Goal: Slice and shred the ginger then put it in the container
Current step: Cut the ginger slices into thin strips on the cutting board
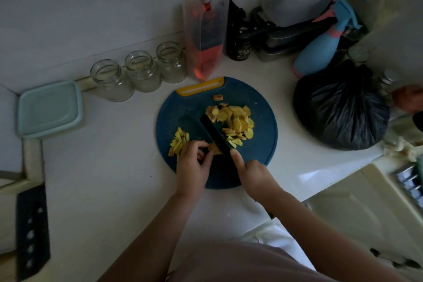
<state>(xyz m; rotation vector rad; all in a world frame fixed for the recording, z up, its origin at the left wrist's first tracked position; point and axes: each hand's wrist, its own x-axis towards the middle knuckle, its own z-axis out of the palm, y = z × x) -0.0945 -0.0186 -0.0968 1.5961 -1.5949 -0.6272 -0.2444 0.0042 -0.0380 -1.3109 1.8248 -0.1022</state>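
Gripping knife (pixel 213 132) — right hand (pixel 254 174); left hand (pixel 194 163) pinching ginger (pixel 214 148); container (pixel 50 109) lidded — contents unseen.

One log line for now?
phase: shredding | left hand: holds ginger piece | right hand: grips knife | shreds: left of blade | slices: right of blade | container: off cutting board

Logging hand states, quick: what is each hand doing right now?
Left hand: curled fingers hold a ginger piece on the board.
Right hand: grips the knife, forefinger along its spine.
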